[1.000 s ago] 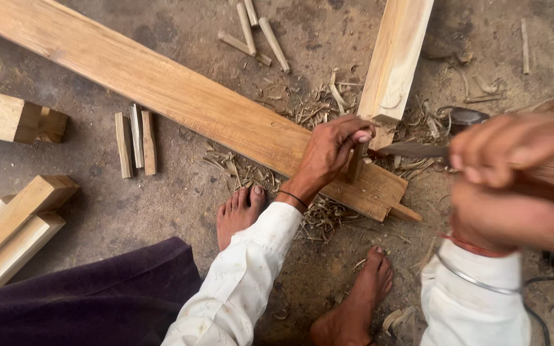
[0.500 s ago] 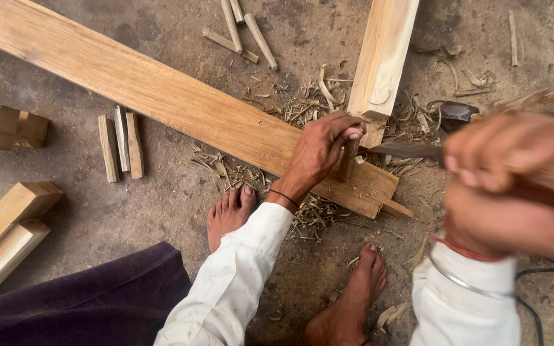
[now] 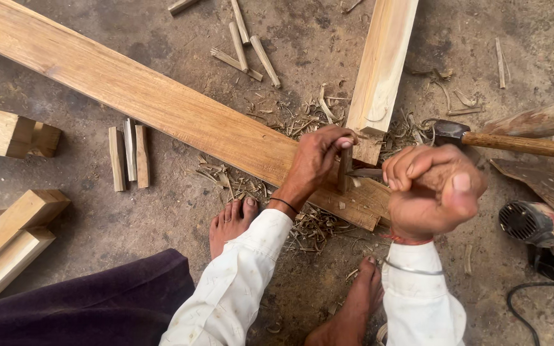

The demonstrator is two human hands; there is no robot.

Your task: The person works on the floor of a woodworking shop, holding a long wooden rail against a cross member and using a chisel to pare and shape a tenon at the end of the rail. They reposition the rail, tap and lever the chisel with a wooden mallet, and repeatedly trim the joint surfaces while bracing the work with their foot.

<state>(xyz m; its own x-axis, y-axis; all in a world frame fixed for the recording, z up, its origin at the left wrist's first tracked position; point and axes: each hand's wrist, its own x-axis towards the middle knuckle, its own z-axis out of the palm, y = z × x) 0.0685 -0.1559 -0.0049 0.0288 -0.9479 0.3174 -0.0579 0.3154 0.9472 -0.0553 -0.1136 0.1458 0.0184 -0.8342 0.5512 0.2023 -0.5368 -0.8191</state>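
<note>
The left hand is closed around a chisel, holding it upright on the near end of the long plank, which runs across the floor from ten o'clock toward four o'clock. The right hand is clenched in a fist around a wooden handle, just beside the chisel at its three o'clock; what sits at the end of that handle cannot be told. A hammer lies at two o'clock of the right hand, a second beam meets the plank from twelve o'clock, and wood chips lie about the bare feet.
</note>
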